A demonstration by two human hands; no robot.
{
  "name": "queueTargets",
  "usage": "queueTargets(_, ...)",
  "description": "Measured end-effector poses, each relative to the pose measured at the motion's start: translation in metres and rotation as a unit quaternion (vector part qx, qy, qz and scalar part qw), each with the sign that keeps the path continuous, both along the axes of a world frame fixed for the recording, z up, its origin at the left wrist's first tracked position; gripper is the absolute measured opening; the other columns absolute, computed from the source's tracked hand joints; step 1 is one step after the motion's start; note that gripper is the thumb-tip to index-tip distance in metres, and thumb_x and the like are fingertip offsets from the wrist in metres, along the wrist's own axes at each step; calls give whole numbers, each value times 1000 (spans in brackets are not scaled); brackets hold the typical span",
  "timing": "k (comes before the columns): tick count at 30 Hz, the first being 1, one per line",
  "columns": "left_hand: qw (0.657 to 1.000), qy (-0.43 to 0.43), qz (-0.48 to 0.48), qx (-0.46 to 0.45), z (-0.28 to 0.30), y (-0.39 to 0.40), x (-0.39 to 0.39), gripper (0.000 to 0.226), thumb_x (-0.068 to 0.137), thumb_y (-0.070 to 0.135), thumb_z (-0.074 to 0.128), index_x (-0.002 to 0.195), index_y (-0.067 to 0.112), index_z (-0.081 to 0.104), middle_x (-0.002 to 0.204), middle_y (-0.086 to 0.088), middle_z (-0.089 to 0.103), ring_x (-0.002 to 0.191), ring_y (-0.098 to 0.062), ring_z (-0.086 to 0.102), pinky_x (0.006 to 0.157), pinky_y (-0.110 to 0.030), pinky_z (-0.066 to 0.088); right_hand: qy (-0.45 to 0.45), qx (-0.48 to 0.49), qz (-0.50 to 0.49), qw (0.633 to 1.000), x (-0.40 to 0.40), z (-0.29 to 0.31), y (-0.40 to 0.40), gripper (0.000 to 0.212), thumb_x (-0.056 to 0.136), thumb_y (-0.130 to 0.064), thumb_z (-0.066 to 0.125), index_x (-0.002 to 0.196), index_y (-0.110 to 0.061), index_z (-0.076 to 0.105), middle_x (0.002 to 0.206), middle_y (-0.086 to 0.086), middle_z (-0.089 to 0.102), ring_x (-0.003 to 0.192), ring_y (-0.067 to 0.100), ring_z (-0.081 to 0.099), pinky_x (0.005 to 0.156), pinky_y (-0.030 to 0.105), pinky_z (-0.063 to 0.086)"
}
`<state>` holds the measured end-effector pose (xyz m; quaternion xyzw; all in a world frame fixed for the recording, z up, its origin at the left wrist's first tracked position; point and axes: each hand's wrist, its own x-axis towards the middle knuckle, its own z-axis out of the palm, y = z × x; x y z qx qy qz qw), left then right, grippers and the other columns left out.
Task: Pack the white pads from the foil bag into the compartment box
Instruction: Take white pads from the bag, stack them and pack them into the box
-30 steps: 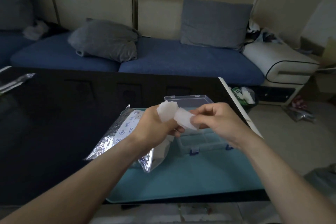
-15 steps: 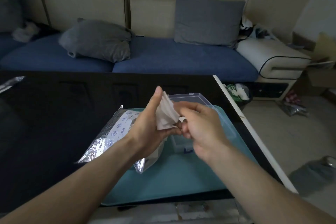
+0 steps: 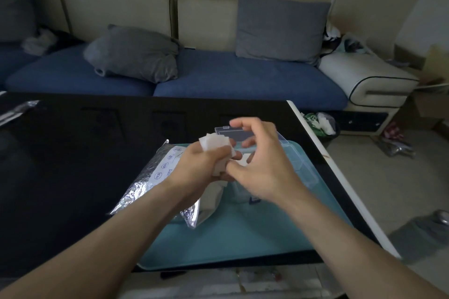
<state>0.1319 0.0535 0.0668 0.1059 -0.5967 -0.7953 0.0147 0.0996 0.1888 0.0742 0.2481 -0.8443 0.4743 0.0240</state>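
Since a moment ago my right hand [image 3: 261, 165] has opened beside the stack. My left hand [image 3: 206, 165] grips the pads [image 3: 215, 144] fanned, so one peels off, above the bag [image 3: 150, 177] and box [image 3: 298, 165].

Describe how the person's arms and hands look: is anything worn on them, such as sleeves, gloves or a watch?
Both forearms are bare as far as the picture shows; no sleeve reaches into view. The left hand and the right hand wear no gloves. No watch, bracelet or ring shows on either wrist or on the fingers in view. The light is dim, so small marks cannot be told.
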Motion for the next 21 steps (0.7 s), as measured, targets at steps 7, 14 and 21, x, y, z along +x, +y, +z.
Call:
queueTargets(7, 994, -49, -96, 33, -3, -5, 6, 21, 91, 4, 62, 112, -1, 64, 96, -17, 72, 78, -28, 70, 70, -34, 57, 26, 118, 134, 984, -12, -10, 11, 90, 67, -31, 93, 145, -35, 46, 150, -11, 34, 137, 3, 37, 105, 11, 37)
queueTargets(14, 987, -43, -138, 66, -4, -15, 3, 26, 89, 10, 58, 110, -2, 66, 101, -20, 70, 86, -28, 72, 77, -36, 61, -85, -11, 73, 994, -24, -2, 22, 21, 82, -15, 82, 101, -19, 72, 92, -10, 75, 87, 0, 70, 78, 20, 54)
queueTargets(21, 979, -40, -195, 50, -8, -10, 1, 38, 83, 19, 62, 114, -4, 66, 99, -20, 68, 83, -32, 70, 72, -35, 60, -76, -4, 58, 995, -26, 1, 26, 15, 82, -10, 81, 76, -20, 72, 86, 2, 77, 70, 3, 70, 69, 14, 53)
